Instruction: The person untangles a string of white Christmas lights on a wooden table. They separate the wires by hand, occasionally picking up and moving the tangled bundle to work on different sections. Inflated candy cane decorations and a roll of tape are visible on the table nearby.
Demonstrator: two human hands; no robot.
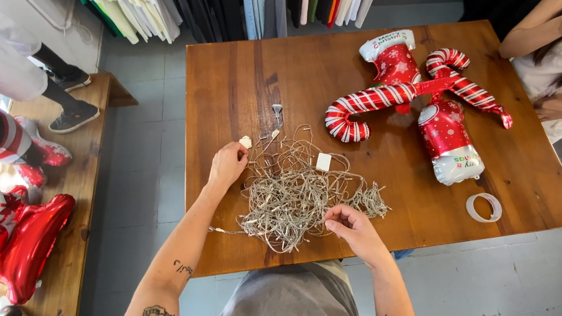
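Note:
A tangled heap of pale string-light wire [292,194] lies on the brown wooden table [246,84] in front of me. My left hand [227,164] rests on the heap's left edge, pinching a strand beside a small white plug piece [245,141]. My right hand [354,229] grips wire at the heap's lower right. A small white box [323,162] sits in the wires, and a grey connector [277,109] lies just beyond them.
Red and white foil balloons shaped like candy canes [375,105] and stockings [448,139] lie on the far right of the table. A clear tape roll [484,207] sits near the right edge. Another person's arm [542,27] is at the far right corner. More red balloons [22,240] rest on a bench at left.

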